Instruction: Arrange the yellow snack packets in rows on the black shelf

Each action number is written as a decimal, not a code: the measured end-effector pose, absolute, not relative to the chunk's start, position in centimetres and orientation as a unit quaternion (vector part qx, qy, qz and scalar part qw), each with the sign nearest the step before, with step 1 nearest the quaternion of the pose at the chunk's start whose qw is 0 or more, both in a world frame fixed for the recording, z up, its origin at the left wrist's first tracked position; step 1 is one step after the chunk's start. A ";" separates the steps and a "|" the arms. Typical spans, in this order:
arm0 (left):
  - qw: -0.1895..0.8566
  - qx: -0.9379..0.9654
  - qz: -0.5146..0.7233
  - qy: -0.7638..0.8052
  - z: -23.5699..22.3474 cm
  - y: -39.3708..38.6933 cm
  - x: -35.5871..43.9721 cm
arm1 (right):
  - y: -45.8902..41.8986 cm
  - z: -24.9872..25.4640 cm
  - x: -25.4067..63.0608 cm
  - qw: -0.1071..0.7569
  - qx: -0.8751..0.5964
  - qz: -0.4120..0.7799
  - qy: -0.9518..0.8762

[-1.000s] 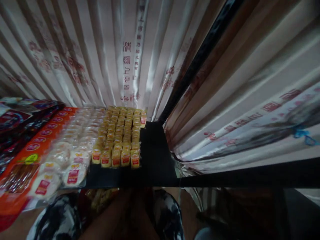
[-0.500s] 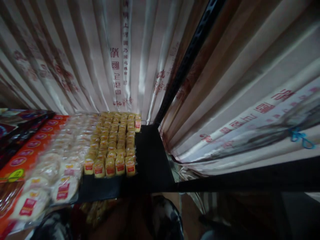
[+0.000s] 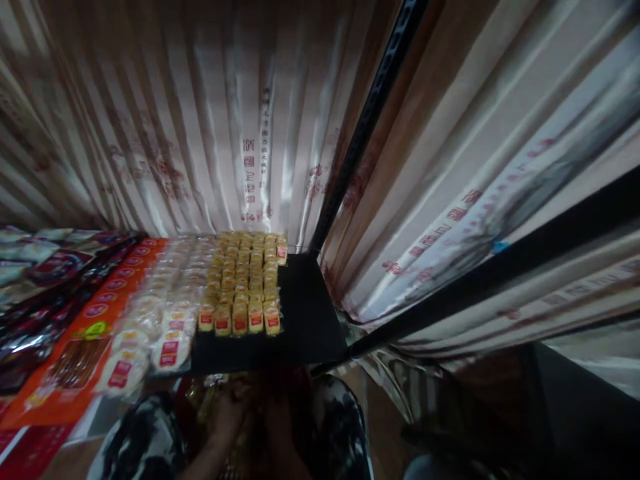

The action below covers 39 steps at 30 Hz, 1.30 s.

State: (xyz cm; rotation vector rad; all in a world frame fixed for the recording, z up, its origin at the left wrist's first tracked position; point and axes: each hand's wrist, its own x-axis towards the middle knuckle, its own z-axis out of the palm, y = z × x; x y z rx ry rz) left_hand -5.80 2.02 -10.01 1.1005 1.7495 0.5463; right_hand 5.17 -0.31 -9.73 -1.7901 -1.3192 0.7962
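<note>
Both my hands are low in the dark below the shelf edge. My left hand [image 3: 231, 408] reaches into a bag of yellow packets [image 3: 210, 400] under the shelf; its fingers are dim and blurred. My right hand [image 3: 278, 427] lies close beside it, mostly lost in shadow. On the black shelf [image 3: 305, 320] above them stand rows of small yellow snack packets with red labels [image 3: 245, 287]. To the left of those lie round white cakes in clear wrap [image 3: 160, 320].
Orange-red flat packs [image 3: 85, 333] and dark packs [image 3: 40, 280] fill the shelf's left. A pleated printed curtain [image 3: 240, 133] hangs behind and to the right. A black upright post [image 3: 370, 113] and a black bar [image 3: 500, 267] frame the shelf. My patterned sleeves [image 3: 340, 427] show at the bottom.
The view has swung and tilted, so the shelf looks smaller and the bar on the right slopes. My hands and forearm now show below the shelf edge.
</note>
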 end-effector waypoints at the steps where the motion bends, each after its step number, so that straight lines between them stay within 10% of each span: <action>1: 0.479 0.456 0.237 0.712 -9.8 1.2 -6.7 | -0.7 -9.6 5.1 0.382 -0.704 0.328 -0.501; 14: 0.647 0.398 0.323 0.564 -0.6 -1.8 -10.7 | -4.5 -3.0 5.3 0.351 -0.545 0.642 -0.409; 39: 0.733 0.267 0.349 0.519 4.5 -1.3 -6.3 | -2.7 4.7 9.5 0.503 -0.512 0.619 -0.320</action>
